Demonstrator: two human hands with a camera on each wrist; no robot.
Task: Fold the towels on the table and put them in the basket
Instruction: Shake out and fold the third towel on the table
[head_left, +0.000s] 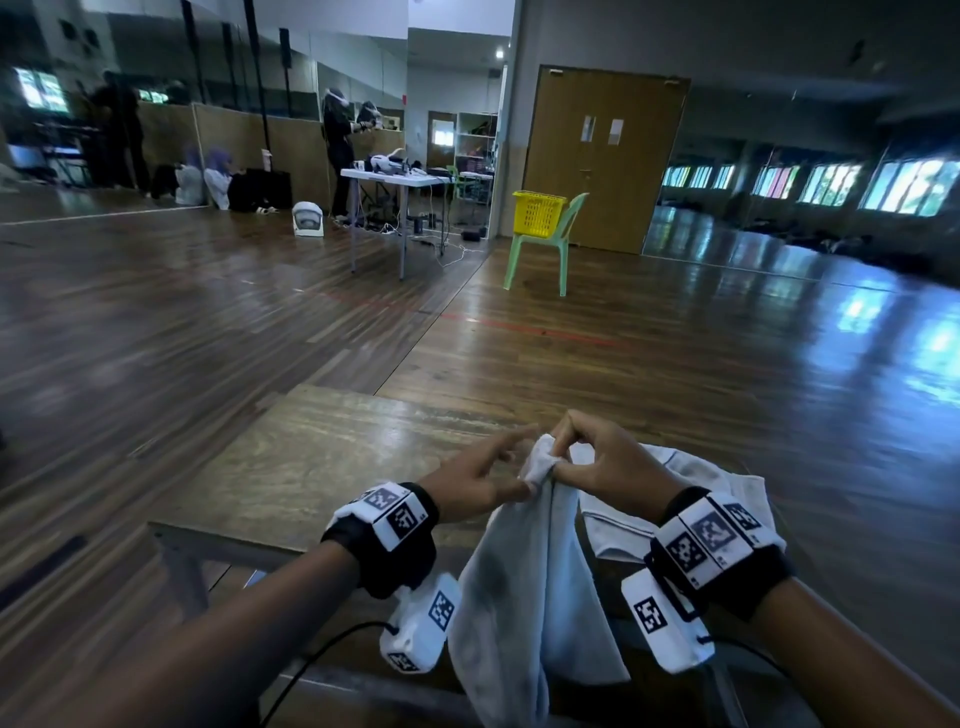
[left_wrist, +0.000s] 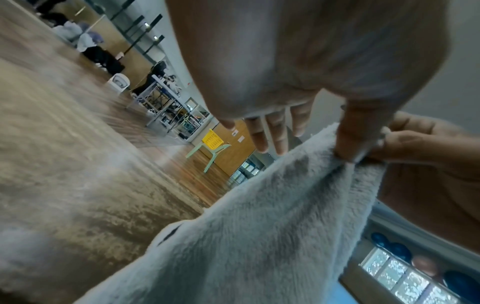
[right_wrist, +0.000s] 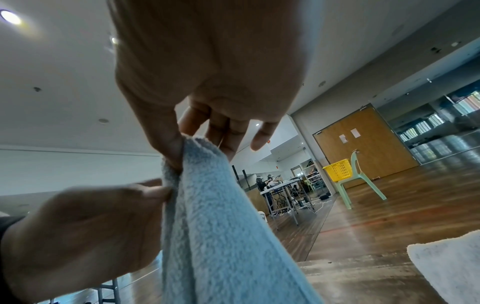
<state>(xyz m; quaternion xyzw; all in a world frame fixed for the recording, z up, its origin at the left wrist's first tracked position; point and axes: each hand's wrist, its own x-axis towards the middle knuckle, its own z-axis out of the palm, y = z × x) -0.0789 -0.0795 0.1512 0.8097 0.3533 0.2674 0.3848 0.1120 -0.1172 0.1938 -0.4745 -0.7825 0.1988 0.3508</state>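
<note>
The towel I hold is fluffy, matt terry cloth. My table is worn, dull wood. At one o'clock, the basket looks like perforated plastic.

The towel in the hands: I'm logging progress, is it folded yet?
Not folded. The towel hangs loose, bunched at its top edge, pinched by the left hand and right hand above the table.

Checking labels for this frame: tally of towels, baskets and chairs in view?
Towels: 2 (held towel, towel on the table)
Yellow basket: 1
Green chair: 1
Total: 4
</note>
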